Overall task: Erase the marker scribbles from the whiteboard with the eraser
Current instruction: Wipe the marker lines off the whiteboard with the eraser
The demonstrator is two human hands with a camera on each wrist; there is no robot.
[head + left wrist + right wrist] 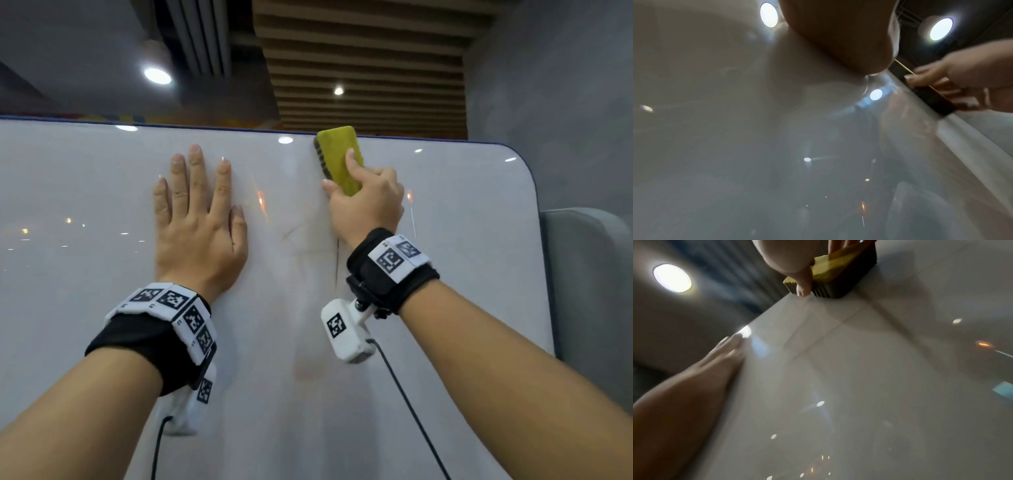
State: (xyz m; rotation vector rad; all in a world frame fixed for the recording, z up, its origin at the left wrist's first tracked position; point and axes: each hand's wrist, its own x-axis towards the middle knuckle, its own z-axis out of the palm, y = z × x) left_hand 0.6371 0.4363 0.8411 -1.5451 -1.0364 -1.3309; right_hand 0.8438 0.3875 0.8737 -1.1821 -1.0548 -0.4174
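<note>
Right hand (364, 202): grip pinches the yellow eraser (339, 159), flat at the whiteboard (462, 274) far edge.
Left hand (198, 219): fingers spread, bracing.
Remaining scribbles (298, 240): faint, nearer; keep pad flat, overlap strokes.

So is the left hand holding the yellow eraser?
No, the left hand lies flat on the whiteboard; the right hand grips the yellow eraser.

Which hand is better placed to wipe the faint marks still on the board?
Right. The right hand already grips the eraser against the whiteboard, just above the faint marks; the left hand lies flat, bracing.
</note>
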